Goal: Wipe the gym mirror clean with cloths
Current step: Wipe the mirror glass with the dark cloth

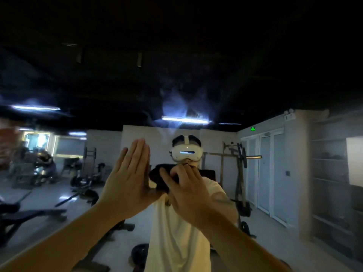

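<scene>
Dark cloth point(157, 180) sits bunched against the mirror point(216, 85), in front of the reflected white headset point(186, 154). The right hand point(186, 191) clutches it with curled fingers. Just beside it, the left hand point(127, 179) is raised flat, fingers straight and together, holding nothing.

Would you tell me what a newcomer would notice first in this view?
Two hands at the centre: the left hand raised flat with straight fingers, the right hand gripping a dark cloth. Behind them, the mirror reflects a person in a white headset; hazy smears show above.
</scene>
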Demonstrator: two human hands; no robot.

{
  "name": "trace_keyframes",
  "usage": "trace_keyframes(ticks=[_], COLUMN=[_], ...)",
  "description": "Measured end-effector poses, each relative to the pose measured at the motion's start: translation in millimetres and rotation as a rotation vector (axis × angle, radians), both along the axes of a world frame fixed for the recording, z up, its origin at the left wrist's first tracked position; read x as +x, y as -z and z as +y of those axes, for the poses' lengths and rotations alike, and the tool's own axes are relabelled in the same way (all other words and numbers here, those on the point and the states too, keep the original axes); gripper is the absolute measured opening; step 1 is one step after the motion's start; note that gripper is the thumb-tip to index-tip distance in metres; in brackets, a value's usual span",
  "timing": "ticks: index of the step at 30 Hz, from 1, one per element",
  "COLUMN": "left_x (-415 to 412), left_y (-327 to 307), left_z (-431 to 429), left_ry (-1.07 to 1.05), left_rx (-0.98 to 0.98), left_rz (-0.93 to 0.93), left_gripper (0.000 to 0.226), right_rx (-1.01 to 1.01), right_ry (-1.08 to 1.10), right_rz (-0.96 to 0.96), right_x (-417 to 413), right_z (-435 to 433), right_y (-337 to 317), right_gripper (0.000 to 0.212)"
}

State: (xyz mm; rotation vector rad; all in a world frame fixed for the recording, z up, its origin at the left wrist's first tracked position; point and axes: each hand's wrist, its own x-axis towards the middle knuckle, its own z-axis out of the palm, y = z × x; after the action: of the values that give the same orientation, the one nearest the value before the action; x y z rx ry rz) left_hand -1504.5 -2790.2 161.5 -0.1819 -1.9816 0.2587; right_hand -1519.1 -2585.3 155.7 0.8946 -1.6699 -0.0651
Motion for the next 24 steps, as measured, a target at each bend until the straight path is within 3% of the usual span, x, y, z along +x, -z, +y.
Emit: trace_keyframes(ticks=[1, 3, 7, 9, 12, 14, 16, 20, 24], left_x=[-1, -2, -6, -7, -6, -3, -2, -3, -4], left_y=[2, 3, 5, 4, 2, 3, 6, 5, 7], left_z=[-4, -10, -13, -12, -17, -20, -23, -23, -23], left_ry=[0.005, 0.006, 0.041, 0.047, 0.047, 0.063, 0.072, 0.074, 0.041], left_rx=[-0.02, -0.042, -0.044, -0.048, -0.055, -0.076, -0.085, -0.074, -0.072], left_rz=[0.0, -0.005, -0.012, -0.021, -0.032, -0.039, -0.032, -0.012, -0.028], left_gripper=[0.119, 0.119, 0.12, 0.119, 0.115, 0.111, 0.11, 0.113, 0.115], right_rx=[0.063, -0.029, -0.609, -0.704, -0.513, -0.168, -0.109, -0.5, -0.804], right_ry=[0.026, 0.07, 0.209, 0.232, -0.034, 0.001, 0.041, 0.149, 0.324], right_rz=[0.009, 0.016, 0.172, 0.178, 0.044, 0.048, 0.11, 0.047, 0.167], right_x=[2, 0, -2, -1, 7, 14, 2, 6, 0], right_z=[4, 11, 16, -7, -72, -94, -77, 4, 48], right_y=[-8, -46, -144, -156, -124, -102, -112, -136, -130], right_gripper=[0.04, 0.026, 0.044, 0.04, 0.021, 0.03, 0.039, 0.025, 0.046])
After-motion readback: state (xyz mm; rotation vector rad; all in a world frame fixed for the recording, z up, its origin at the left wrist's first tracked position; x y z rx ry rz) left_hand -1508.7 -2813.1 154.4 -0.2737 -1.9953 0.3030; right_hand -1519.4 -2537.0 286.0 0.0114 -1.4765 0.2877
